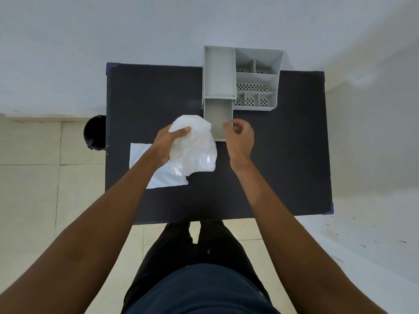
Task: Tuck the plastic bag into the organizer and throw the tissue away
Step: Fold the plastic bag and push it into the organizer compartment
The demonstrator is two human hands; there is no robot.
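Observation:
My left hand (pixel 166 145) grips a crumpled clear plastic bag (pixel 195 148) and holds it above the table, just left of the organizer's pulled-out drawer (pixel 217 120). The grey organizer (pixel 240 75) stands at the table's far edge, with several open compartments. My right hand (pixel 240 138) is at the drawer's front right corner, fingers curled on its edge. A flat white tissue (pixel 140 155) lies on the table under my left forearm, partly hidden by it and the bag.
The dark table (pixel 283 155) has bare surface to the right and front. A black bin (pixel 95 132) stands on the tiled floor at the table's left edge. A white wall rises behind. My legs show at the table's near edge.

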